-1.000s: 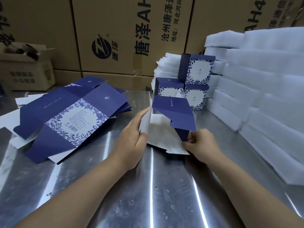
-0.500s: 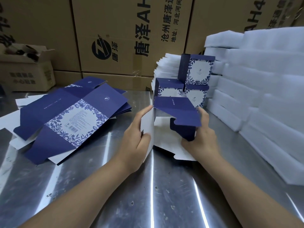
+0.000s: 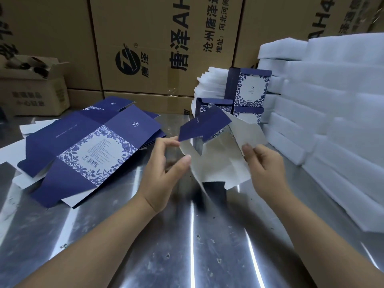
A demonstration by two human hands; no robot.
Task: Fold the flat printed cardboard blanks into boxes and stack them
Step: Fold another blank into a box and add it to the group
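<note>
Left hand (image 3: 164, 171) pinches the near-left edge of the half-folded blank (image 3: 218, 159), thumb and forefinger curled. Right hand (image 3: 265, 165) nips its right white flap. The blank hangs between them, white inside facing us, blue flap on top, lifted off the steel table (image 3: 187, 246). Flat blanks (image 3: 87, 146) lie left, finished boxes (image 3: 249, 90) stacked behind.

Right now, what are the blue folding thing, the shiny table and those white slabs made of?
The blank: thin cardboard, matte blue print outside, plain white inside; it bends along creases. The table: probably steel, shiny with streaks of reflected light. The white slabs: likely foam, soft-looking, matte.
</note>
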